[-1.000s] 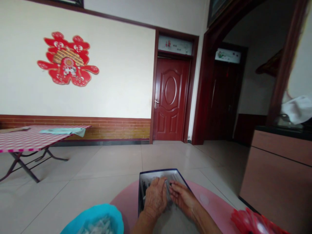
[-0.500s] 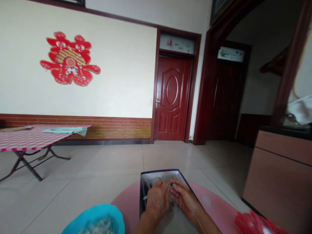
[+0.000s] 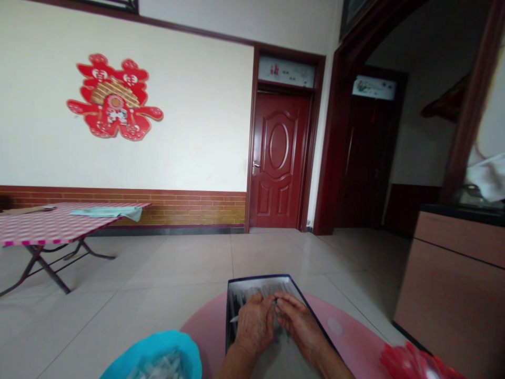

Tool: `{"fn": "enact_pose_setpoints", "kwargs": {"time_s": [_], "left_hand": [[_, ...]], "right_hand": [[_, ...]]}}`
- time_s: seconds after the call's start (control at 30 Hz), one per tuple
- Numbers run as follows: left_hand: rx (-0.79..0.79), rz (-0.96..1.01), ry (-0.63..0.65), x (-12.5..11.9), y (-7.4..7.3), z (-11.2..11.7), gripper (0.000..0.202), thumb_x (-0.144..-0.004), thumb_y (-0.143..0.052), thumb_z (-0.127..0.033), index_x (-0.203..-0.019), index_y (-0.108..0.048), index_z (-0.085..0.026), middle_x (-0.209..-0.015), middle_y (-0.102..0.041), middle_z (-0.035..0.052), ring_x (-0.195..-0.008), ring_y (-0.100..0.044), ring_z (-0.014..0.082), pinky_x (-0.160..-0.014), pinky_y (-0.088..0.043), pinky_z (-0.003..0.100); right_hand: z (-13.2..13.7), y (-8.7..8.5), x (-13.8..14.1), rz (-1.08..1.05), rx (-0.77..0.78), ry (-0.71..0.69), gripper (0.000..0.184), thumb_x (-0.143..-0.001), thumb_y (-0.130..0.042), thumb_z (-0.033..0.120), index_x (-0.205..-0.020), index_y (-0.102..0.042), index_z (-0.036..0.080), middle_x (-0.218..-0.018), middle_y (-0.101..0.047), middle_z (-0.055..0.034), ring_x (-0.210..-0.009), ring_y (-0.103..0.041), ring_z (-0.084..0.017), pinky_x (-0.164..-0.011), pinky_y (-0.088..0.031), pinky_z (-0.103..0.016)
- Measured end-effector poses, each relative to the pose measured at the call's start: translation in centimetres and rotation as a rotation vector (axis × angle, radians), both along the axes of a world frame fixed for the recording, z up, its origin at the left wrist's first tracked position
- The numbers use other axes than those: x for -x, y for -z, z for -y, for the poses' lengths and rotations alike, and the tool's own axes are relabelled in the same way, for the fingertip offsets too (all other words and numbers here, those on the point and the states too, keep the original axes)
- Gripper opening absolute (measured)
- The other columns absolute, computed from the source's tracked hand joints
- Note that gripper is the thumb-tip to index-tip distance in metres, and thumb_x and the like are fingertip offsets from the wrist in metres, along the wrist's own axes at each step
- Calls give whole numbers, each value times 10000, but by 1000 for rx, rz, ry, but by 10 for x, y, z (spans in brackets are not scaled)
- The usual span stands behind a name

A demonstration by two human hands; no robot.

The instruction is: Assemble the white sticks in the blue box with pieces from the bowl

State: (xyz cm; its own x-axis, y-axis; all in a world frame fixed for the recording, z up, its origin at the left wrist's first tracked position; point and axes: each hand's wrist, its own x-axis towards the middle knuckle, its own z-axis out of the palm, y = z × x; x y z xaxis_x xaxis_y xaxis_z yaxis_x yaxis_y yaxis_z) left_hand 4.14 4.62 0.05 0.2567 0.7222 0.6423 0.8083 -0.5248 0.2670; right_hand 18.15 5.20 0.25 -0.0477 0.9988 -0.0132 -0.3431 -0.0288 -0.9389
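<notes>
Over an open shallow box (image 3: 257, 280) with a dark blue rim, my two hands meet fingertip to fingertip. My left hand (image 3: 254, 323) is closed round a slim whitish pen-like stick (image 3: 234, 319), whose pointed end sticks out on the left. My right hand (image 3: 295, 318) pinches a small dark piece (image 3: 275, 301) where the fingertips come together; its kind is too small to make out. Thin pale sticks (image 3: 268, 290) lie in the box beneath, partly hidden by my hands.
The box rests on a round pink table (image 3: 209, 321). A blue basin (image 3: 185, 342) of pale slim pieces stands at front left, red plastic wrap (image 3: 414, 360) at front right. Farther off are a checkered folding table (image 3: 51, 223) and a pinkish cabinet (image 3: 453, 273).
My right hand has shifted slightly left, closing against the left fingertips. Less of the small dark piece shows. My left hand stays nearly still.
</notes>
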Motion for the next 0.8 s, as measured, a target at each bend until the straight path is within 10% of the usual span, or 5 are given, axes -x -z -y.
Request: {"fn": "enact_pose_setpoints", "kwargs": {"time_s": [0.8], "left_hand": [[-108,91,52,-3,0,-1,284,-886,-348,-186,-965,-620,-172,-810,-592,83,-784,-572,212,-716,-479,334]], "right_hand": [[8,-18,3,289,-149,62,345,-656,-678,468,-852,-712,187,-664,-631,-4,-642,-555,-157,-602,-450,-265]]}}
